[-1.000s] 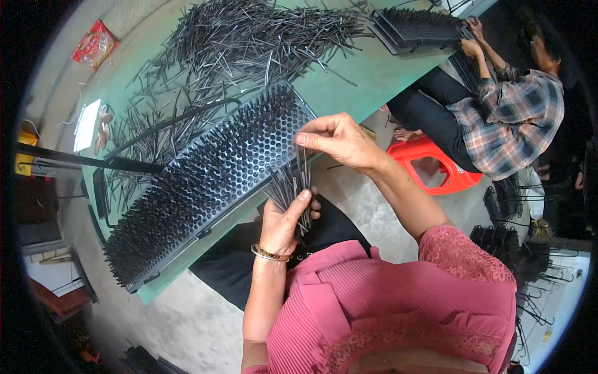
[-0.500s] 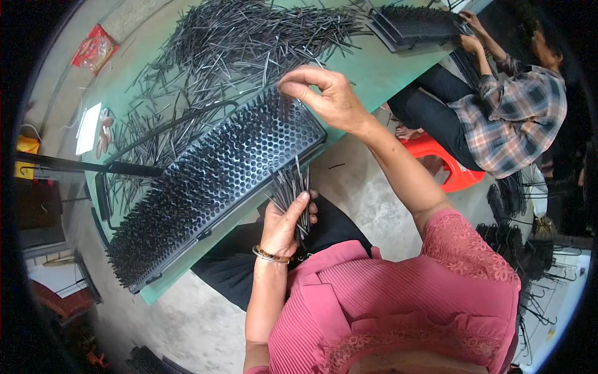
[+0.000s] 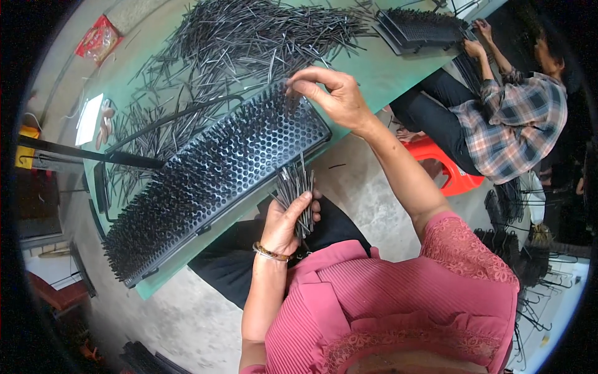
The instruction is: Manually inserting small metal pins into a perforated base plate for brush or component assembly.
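Observation:
A long black rack point(image 3: 280, 144) full of round holes lies slantwise along the table's near edge. Thin dark sticks point(image 3: 187, 159) stand upright in many of its holes, densest at the left end; bare holes show along the near right side. My right hand point(image 3: 339, 100) is over the rack's far right corner, thumb and forefinger pinched at the tops of the standing sticks; what sits between the fingertips is too small to make out. Below the rack's near edge, my left hand point(image 3: 283, 221) grips a fanned bundle of loose dark sticks point(image 3: 298, 190), tips upward.
Loose sticks point(image 3: 249, 37) are heaped on the green tabletop point(image 3: 380, 78) behind the rack. A black bar point(image 3: 93, 154) reaches in from the left. At the far right a co-worker point(image 3: 514, 121) handles another rack point(image 3: 423, 28), beside a red stool point(image 3: 442, 165).
My right hand has shifted slightly right, its fingertips still pinched over the same end of the rack. The whole view has moved a little. My left hand keeps its bundle.

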`<action>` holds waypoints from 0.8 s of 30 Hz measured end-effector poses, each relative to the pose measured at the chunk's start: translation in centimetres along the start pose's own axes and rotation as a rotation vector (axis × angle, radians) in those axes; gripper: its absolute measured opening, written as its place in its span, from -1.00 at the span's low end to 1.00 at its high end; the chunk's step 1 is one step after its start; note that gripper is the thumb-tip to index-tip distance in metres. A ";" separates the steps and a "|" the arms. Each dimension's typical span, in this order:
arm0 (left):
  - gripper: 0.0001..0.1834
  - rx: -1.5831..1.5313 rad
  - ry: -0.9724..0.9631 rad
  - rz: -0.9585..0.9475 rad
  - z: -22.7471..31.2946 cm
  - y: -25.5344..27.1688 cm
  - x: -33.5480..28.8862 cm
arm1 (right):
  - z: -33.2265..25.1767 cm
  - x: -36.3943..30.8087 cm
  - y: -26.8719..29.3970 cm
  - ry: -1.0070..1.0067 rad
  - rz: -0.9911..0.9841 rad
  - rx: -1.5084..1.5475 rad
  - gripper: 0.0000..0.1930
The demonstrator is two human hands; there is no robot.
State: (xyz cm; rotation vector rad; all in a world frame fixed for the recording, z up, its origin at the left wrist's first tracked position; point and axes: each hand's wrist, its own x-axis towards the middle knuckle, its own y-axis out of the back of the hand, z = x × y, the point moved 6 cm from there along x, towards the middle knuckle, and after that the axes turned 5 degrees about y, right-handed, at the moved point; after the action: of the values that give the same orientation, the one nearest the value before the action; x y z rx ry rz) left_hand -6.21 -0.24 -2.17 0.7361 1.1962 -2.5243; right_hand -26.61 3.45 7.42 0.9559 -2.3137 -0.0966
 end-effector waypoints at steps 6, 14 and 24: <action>-0.71 0.011 0.010 -0.029 0.2 0.0 -0.2 | 0.2 -0.1 0.3 0.023 -0.019 -0.021 -0.86; -0.66 0.011 0.039 -0.044 -0.2 -0.2 -0.2 | 1.2 -0.4 -0.1 -0.042 0.002 0.007 -0.87; -0.65 0.013 0.033 -0.038 -0.1 -0.1 -0.3 | -1.0 -1.8 -1.0 0.302 0.086 -0.401 -0.88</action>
State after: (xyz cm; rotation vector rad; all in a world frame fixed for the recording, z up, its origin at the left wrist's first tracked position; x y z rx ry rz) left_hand -5.99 -0.10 -2.04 0.7688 1.2164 -2.5625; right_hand -24.46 4.07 7.06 0.6196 -1.9539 -0.3422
